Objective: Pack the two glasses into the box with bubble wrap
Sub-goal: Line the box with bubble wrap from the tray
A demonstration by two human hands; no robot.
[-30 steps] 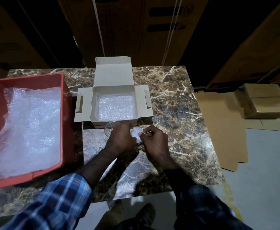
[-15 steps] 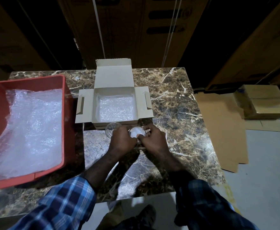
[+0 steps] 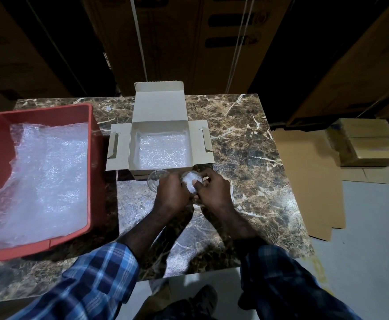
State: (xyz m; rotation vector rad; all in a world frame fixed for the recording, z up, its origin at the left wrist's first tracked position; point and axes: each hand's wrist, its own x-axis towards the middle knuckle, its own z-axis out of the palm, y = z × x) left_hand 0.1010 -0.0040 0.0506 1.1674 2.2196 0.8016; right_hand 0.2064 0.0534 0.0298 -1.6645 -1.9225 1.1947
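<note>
- Left hand [image 3: 172,192] and right hand [image 3: 212,190] both grip the wrapped glass [image 3: 191,181] on the table [image 3: 246,144].
- Bare glass [image 3: 157,179] stands just beside; an elbow nudge could topple it.
- Lined box [image 3: 161,144] waits beyond.

Dim storeroom: marble-topped table [image 3: 246,139], grey floor [image 3: 373,250], tall stacked cartons [image 3: 177,42] behind.

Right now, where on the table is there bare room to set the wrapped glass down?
Bare marble lies right of the box, out to the table edge. A thin strip runs between the red tray and the box. It is crowded in front of the box, where both hands and the glasses sit.
</note>
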